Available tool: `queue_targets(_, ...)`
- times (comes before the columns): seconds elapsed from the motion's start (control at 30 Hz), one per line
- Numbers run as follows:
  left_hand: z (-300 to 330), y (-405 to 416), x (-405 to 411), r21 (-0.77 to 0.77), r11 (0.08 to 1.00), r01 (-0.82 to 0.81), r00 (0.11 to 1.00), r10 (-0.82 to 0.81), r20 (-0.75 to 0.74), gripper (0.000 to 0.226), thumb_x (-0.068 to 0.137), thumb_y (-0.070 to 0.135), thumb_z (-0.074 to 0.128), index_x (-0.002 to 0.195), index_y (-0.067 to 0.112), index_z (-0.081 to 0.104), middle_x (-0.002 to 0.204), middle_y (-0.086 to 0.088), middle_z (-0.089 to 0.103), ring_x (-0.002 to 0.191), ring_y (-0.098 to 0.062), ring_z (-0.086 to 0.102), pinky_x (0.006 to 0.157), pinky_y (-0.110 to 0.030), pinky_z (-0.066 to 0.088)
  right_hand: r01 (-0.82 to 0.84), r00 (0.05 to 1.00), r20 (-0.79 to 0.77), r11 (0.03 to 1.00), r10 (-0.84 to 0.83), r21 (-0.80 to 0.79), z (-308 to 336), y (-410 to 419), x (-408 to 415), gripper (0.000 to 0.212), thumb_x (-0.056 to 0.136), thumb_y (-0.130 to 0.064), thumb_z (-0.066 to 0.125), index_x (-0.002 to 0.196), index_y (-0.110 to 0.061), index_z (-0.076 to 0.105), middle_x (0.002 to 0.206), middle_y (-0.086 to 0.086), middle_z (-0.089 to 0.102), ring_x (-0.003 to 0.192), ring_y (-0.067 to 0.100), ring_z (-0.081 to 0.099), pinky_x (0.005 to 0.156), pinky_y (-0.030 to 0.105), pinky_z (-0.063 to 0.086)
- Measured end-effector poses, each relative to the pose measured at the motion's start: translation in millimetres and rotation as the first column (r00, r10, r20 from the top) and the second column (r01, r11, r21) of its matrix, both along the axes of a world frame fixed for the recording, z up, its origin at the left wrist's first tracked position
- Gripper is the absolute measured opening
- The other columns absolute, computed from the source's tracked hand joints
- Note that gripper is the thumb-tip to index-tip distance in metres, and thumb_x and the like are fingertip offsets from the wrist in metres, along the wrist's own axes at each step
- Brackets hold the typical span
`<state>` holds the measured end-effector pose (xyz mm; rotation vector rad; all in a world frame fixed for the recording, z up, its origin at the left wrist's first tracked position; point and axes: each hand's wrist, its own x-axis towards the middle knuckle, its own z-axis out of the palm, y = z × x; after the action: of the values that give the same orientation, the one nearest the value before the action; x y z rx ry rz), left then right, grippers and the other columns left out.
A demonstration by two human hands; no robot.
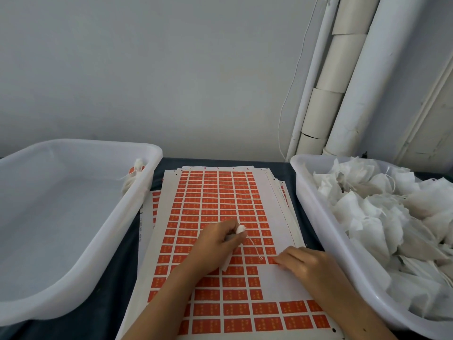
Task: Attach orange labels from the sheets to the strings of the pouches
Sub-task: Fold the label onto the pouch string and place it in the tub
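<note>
Translucent white plastic forms the tub (73,217) at our far left, and we see one finished pouch (137,168) draped over its right rim, an orange label on its string. Just right of that tub, on the dark cloth-covered table (117,285), lies a stack of label sheets (215,217), the top one printed with rows of orange labels (210,200); a bare white patch shows in its lower right part where labels have been peeled off. Over the middle of this sheet we have our left hand (215,244), fingers curled round a small white pouch (240,228), gripping it so that only its bunched end pokes out past the fingers. A thin white string (255,249) trails from that pouch down and to the right across the labels. Our right hand (304,263) rests on the sheet beside the string's far end, its fingertips at the edge of an orange label in the row bordering the bare patch; whether they pinch the label or only press on it we cannot tell. At the far right stands a second white tub (316,217), heaped with loose white pouches (392,204) and their strings.
</note>
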<state>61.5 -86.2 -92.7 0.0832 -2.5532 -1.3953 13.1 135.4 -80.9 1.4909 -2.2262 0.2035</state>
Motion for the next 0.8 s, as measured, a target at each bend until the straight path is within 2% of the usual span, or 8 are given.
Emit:
queue_targets(0.33,-1,1,-1,-0.042,0.999,0.007,0.999,-0.005,0.034,0.020,0.093,0.041,0.053,0.075,0.032,0.056,0.068,0.019,0.058,0.065,0.000,0.059,0.060,-0.014,0.042,-0.012,0.994,-0.110,0.999,0.017,0.042,-3,-3,-2,0.045,0.046,-0.041,0.089,0.083,-0.020,0.075,0.081,-0.007,0.073,0.065,0.006,0.068,0.060,0.021,0.058)
queue_targets(0.47,-2,1,-2,-0.051,0.999,0.010,1.000,-0.008,0.029,0.021,0.093,0.041,0.053,0.074,0.031,0.056,0.066,0.018,0.058,0.063,0.000,0.058,0.060,-0.013,0.042,0.010,0.996,-0.085,0.999,-0.005,0.053,-6,-8,-4,0.041,0.050,-0.039,0.087,0.084,-0.020,0.074,0.081,-0.007,0.072,0.065,0.006,0.068,0.060,0.022,0.058)
queue_targets(0.53,-2,2,-2,-0.053,0.999,0.009,0.999,-0.007,0.032,0.022,0.093,0.041,0.053,0.073,0.032,0.056,0.066,0.017,0.058,0.062,0.000,0.057,0.060,-0.013,0.041,0.036,0.999,-0.025,0.999,-0.036,0.020,-6,-11,-4,0.034,0.057,-0.037,0.084,0.085,-0.021,0.072,0.080,-0.009,0.072,0.064,0.004,0.067,0.061,0.020,0.057)
queue_targets(0.63,-2,2,-1,-0.016,1.000,-0.005,0.999,0.006,0.036,0.021,0.094,0.041,0.052,0.076,0.030,0.057,0.069,0.018,0.060,0.063,0.002,0.059,0.058,-0.009,0.041,0.099,0.983,0.166,0.991,-0.083,-0.089,-3,-15,-2,0.021,0.068,-0.029,0.080,0.084,-0.022,0.068,0.077,-0.012,0.070,0.060,-0.001,0.064,0.059,0.014,0.054)
queue_targets(0.7,-1,1,0,0.049,0.998,-0.028,0.999,0.027,0.030,0.020,0.095,0.038,0.051,0.077,0.030,0.056,0.071,0.016,0.062,0.065,0.006,0.060,0.056,-0.007,0.042,0.152,0.940,0.326,0.978,-0.099,-0.142,-2,-19,-2,0.014,0.075,-0.027,0.074,0.086,-0.022,0.065,0.079,-0.016,0.069,0.060,-0.002,0.063,0.061,0.009,0.051)
queue_targets(0.8,0,1,-1,0.107,0.992,-0.066,0.998,0.065,0.011,0.019,0.096,0.035,0.049,0.079,0.030,0.052,0.071,0.015,0.060,0.064,0.003,0.060,0.058,-0.008,0.045,0.254,0.830,0.545,0.951,-0.120,-0.177,-1,-23,-1,0.008,0.086,-0.031,0.061,0.085,-0.035,0.054,0.082,-0.027,0.061,0.069,-0.006,0.061,0.066,0.005,0.048)
